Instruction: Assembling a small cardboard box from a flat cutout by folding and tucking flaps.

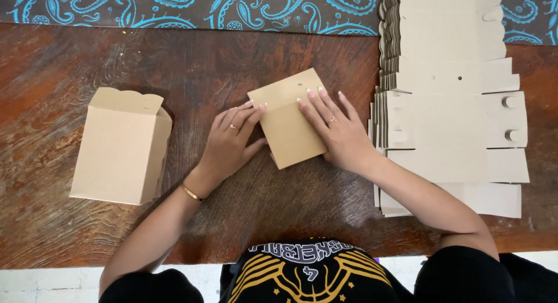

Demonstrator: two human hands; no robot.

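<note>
Both hands press a flat box blank (289, 125) on the worktop (203, 64): left hand (229, 143) and right hand (337, 128) fingers spread flat, gripping nothing. Creasing the fold; next calls for firm, even pressure.

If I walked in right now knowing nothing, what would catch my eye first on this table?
Probably the two hands at the centre: the left hand and right hand press down on a tan folded cardboard piece on the dark wooden table. To the right lies a tall stack of flat cardboard blanks; at the far left stands a finished box. A blue paisley cloth runs along the far edge.
</note>
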